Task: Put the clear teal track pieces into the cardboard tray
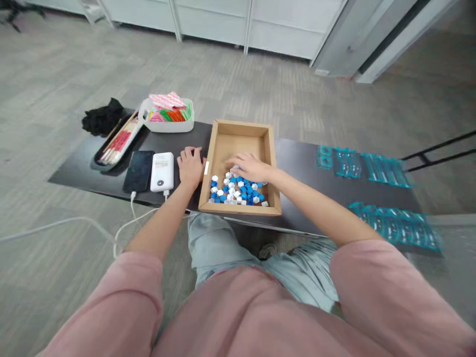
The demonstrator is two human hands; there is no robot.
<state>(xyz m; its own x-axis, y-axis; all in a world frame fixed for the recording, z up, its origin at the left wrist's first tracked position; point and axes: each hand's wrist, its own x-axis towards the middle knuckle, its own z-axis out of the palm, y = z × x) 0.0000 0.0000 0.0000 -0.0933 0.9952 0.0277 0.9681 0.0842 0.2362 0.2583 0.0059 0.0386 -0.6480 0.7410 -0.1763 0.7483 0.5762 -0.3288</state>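
A shallow cardboard box [243, 129] lies on the dark table in front of me. Its near half holds many small blue and white hexagonal pieces [238, 191]. My right hand [247, 166] reaches into the box over the far edge of the pieces, its fingers spread and pointing left; whether the fingertips touch a piece is too small to tell. Beside the box's left wall, my left hand [191, 166] rests on the tabletop with its fingers apart and nothing in it.
Left of my left hand lie a white power bank [162, 171] and a black phone [139, 171], both with cables. Behind them are a white tub [169, 126] of colourful packets, a black tray [102, 166] and black cloth [102, 117]. Teal clear packs [397, 225] lie at the right.
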